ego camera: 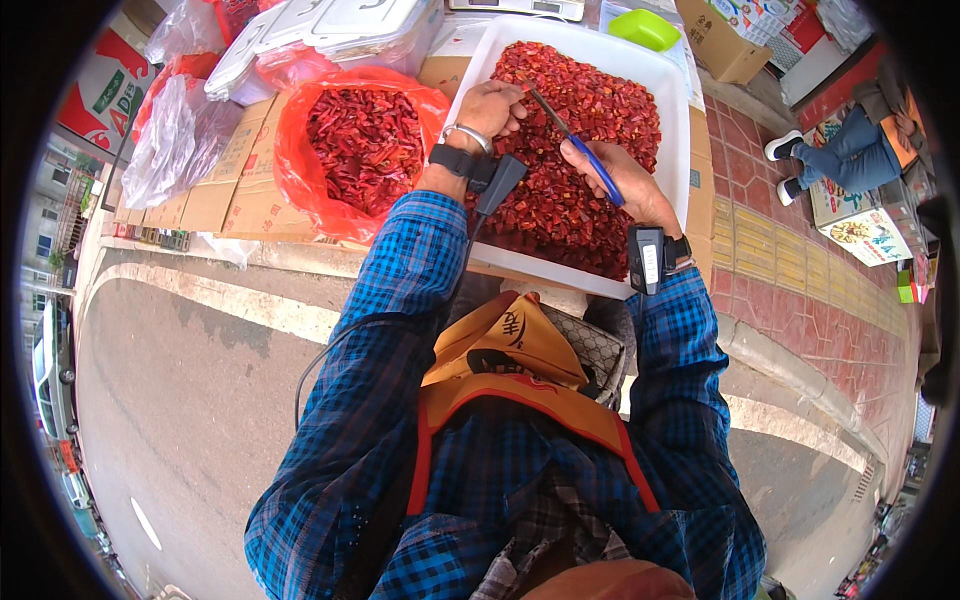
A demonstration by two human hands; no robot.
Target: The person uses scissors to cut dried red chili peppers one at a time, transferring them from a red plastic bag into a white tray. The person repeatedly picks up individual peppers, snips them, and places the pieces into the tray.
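A large white plastic tray (679, 127) holds a thick layer of cut red chili pieces (600, 97). Over its right half, my right hand (619, 176) grips scissors with blue handles (577, 142), their blades pointing up and left towards my other hand. My left hand (491, 109) is above the tray's left side with its fingers curled; whether a chili is pinched in them is too small to tell. Left of the tray stands an open red plastic bag (292, 157) full of longer dried red chilies (364, 146).
Lidded plastic boxes (352, 30) and plastic bags (176, 142) stand at the back left on cardboard (232, 172). Behind the tray are a scale (525, 6) and a green bowl (645, 30). A person (847, 150) sits off to the right.
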